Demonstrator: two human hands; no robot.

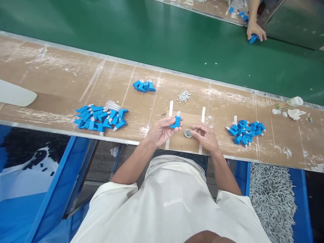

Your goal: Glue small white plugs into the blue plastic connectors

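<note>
My left hand [165, 131] is closed around a small blue plastic part [176, 122] with a whitish tip pointing away from me. To its right, my right hand [204, 135] pinches a thin stick [191, 129], whose end is at a small round dish [188, 133] with dark contents. Under both hands lies a cardboard piece [183, 144] with white tape strips [203, 115] along its sides. A little pile of small grey-white pieces [184, 96] sits just beyond it.
Blue parts lie in a large heap [101, 118] at left, a small group [144, 86] behind, and another heap [245, 131] at right. A clear tube [291, 102] lies far right. Beyond the bench runs a green belt [152, 44], where another person's hand [255, 31] touches a blue part.
</note>
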